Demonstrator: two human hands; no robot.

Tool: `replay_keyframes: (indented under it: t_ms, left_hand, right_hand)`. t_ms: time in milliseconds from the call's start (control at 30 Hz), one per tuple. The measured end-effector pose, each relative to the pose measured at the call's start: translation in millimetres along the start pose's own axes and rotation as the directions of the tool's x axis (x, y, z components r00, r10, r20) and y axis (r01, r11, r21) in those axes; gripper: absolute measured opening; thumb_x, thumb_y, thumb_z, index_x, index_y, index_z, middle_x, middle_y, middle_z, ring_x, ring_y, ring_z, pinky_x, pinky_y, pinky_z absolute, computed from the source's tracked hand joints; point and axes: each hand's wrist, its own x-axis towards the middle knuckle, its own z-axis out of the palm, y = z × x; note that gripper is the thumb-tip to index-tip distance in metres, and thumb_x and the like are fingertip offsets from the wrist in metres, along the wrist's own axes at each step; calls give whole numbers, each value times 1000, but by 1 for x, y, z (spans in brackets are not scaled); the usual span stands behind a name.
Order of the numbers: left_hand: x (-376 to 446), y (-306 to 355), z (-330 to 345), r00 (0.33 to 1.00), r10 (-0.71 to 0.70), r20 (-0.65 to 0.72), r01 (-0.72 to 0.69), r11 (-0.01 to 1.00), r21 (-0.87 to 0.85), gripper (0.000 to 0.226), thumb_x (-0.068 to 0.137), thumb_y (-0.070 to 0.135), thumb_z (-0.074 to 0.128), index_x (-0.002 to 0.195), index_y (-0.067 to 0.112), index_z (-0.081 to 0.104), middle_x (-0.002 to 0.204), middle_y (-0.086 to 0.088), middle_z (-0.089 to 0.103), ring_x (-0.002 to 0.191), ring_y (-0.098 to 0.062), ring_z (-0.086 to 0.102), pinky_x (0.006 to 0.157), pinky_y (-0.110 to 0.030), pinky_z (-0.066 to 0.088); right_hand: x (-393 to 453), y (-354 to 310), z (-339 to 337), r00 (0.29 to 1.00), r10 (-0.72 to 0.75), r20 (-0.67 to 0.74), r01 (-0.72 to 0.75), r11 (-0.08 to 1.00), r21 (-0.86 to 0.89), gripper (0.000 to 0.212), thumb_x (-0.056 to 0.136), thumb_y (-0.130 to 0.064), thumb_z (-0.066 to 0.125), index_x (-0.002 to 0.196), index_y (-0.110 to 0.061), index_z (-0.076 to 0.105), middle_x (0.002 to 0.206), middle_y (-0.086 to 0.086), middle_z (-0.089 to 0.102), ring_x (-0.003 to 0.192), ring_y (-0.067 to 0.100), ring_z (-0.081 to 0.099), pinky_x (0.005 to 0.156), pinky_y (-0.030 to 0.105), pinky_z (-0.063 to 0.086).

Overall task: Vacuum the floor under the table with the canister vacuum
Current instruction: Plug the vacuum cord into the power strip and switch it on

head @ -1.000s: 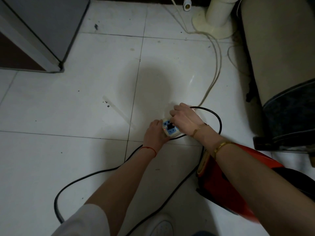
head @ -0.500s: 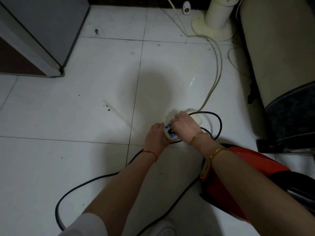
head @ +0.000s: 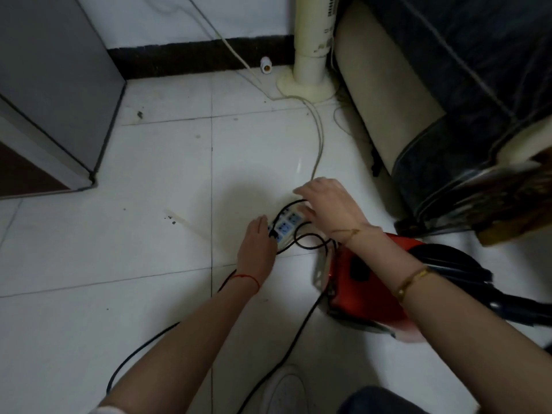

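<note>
**Plugging in before the vacuuming starts**

The step in hand looks like preparation: getting power to the canister vacuum (head: 363, 289), a red body sitting on the tiled floor (head: 149, 180) just beside the person's right forearm. No floor has been cleaned yet, by the look of the scattered dark specks.

The left hand (head: 258, 245) lies at the near end of a white power strip (head: 286, 225) with blue sockets, its fingers resting against the strip where a black plug (head: 273, 233) sits; its grip seems loosely curled there, though the fingertips are hidden, so I cannot tell whether it pinches the plug or only steadies the strip. The right hand (head: 327, 204) hovers over the far end of the strip, fingers spread and relaxed, holding nothing. The black cord (head: 298, 327) loops around the strip and trails back past the vacuum toward the person's shoe.

The next move calls for confirming the plug is fully seated, then letting go, taking up the vacuum's hose at the right and keeping the looped cord clear of the nozzle's path. The strip's own pale cable (head: 318, 135) runs off toward a cream fan base (head: 304, 85) by the wall.
</note>
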Motion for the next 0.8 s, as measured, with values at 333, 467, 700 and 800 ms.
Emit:
replay_keyframes:
  t_ms: [333,467,700,800]
  left_hand:
    - [-68,119,3,865,498,57,-489,863,-126,47,97,13,43,143,1,38,148,-12,37,139,-22,32,115,-24,19]
    - [-84,128,24,852,498,163,-487,867,-102,53,97,15,43,146,-1,30,153,-14,27,143,-23,23,119,-28,15]
    - [-94,135,34,852,481,204,-491,871,-2,53,102,17,35,149,-2,19,156,-14,17,146,-20,13,118,-26,8]
    - [-91,134,34,872,439,216,-449,894,-4,54,102,18,34,149,-1,17,157,-13,17,146,-20,13,117,-26,9]
  right_hand:
    - [-161,51,-86,884,456,101,-448,889,-88,46,88,-53,52,122,-22,55,121,3,58,114,24,48,94,37,35]
    - [-202,53,-81,843,504,188,-493,864,-103,51,86,-60,48,120,-21,53,118,4,57,111,25,49,93,38,40]
    - [-206,46,-69,810,570,139,-582,810,67,31,90,-38,56,114,-18,54,113,7,58,108,27,49,92,36,30]
    - [-199,41,-65,807,579,116,-590,801,99,30,90,-38,56,112,-17,54,114,6,58,109,26,49,92,36,30]
